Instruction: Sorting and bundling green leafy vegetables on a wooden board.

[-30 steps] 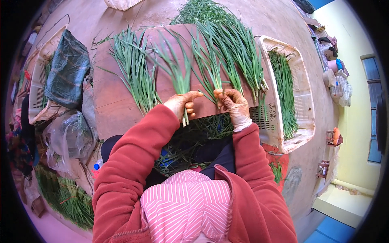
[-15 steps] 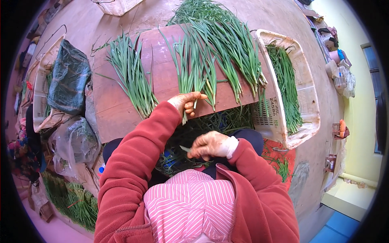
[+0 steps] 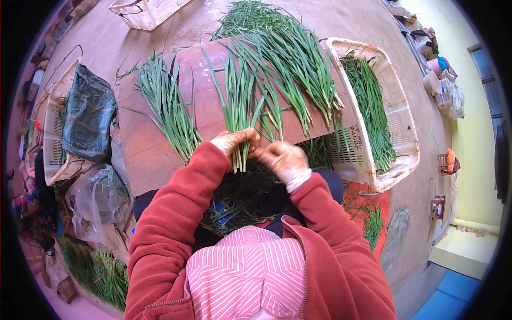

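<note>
My left hand is closed around the lower stalks of a bunch of garlic chives at the near edge of the wooden board. The pale stalk ends stick out below its fingers, and the green leaves lie away over the board. Just right of it my right hand has its fingers bent together, tips close to the left fingers. Motion blurs it, and what it pinches is hidden. A separate chive bunch lies to the left, and a thicker heap of chives covers the board's right side.
A crate with chives stands at the right, another crate with a dark green sack at the left. Below that lies a clear plastic bag. Loose trimmings lie under my hands. Another crate is at the back.
My right hand has come up from near my lap, where a small pale piece showed at its fingertips, to beside my left hand. The left fingers now wrap the chive stalks.
</note>
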A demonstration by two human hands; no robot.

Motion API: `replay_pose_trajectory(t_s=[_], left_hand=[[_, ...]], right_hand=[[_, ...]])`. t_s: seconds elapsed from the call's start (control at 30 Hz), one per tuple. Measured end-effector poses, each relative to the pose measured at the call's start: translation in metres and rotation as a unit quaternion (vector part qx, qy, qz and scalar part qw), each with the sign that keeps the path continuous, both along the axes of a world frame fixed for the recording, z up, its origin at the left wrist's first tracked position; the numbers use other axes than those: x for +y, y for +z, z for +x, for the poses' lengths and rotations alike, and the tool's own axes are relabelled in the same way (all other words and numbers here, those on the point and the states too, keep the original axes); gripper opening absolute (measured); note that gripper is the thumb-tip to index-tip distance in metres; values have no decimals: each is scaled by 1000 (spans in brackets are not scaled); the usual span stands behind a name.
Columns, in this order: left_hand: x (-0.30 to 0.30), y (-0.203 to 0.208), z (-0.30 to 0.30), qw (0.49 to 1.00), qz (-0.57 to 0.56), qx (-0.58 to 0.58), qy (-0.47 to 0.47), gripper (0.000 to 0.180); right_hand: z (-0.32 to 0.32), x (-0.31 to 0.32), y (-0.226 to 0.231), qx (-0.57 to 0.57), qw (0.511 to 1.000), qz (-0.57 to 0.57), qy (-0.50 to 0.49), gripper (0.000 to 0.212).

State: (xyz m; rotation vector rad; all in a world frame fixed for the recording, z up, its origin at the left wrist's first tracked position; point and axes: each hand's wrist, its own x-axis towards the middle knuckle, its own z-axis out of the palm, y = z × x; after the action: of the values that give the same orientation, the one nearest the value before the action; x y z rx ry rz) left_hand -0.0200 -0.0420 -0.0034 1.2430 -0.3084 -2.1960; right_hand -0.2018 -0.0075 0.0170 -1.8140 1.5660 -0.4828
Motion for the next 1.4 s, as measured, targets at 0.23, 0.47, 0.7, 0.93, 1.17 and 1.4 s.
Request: replay_pose_trajectory(t_s=[0.23, 0.47, 0.7, 0.93, 1.17, 1.4], left_hand=[[-2, 2, 6, 988, -5, 129, 81, 31], [10, -11, 4, 986, -34, 148, 69, 36], [18, -13, -4, 993, -38, 109, 7, 36], [16, -4, 4, 993, -75, 89, 1, 36], [1, -20, 22, 972, -44, 135, 185, 31], [1, -15, 14, 982, 3, 79, 173, 27]], right_hand=[[-30, -62, -31, 220, 968, 76, -95, 36], [-20, -34, -25, -79, 987, 136, -33, 28], [14, -8, -7, -247, 923, 294, -35, 22], [12, 11, -15, -355, 879, 302, -103, 16], [-23, 20, -14, 171, 984, 35, 37, 34], [-5, -44, -15, 280, 955, 92, -7, 41]])
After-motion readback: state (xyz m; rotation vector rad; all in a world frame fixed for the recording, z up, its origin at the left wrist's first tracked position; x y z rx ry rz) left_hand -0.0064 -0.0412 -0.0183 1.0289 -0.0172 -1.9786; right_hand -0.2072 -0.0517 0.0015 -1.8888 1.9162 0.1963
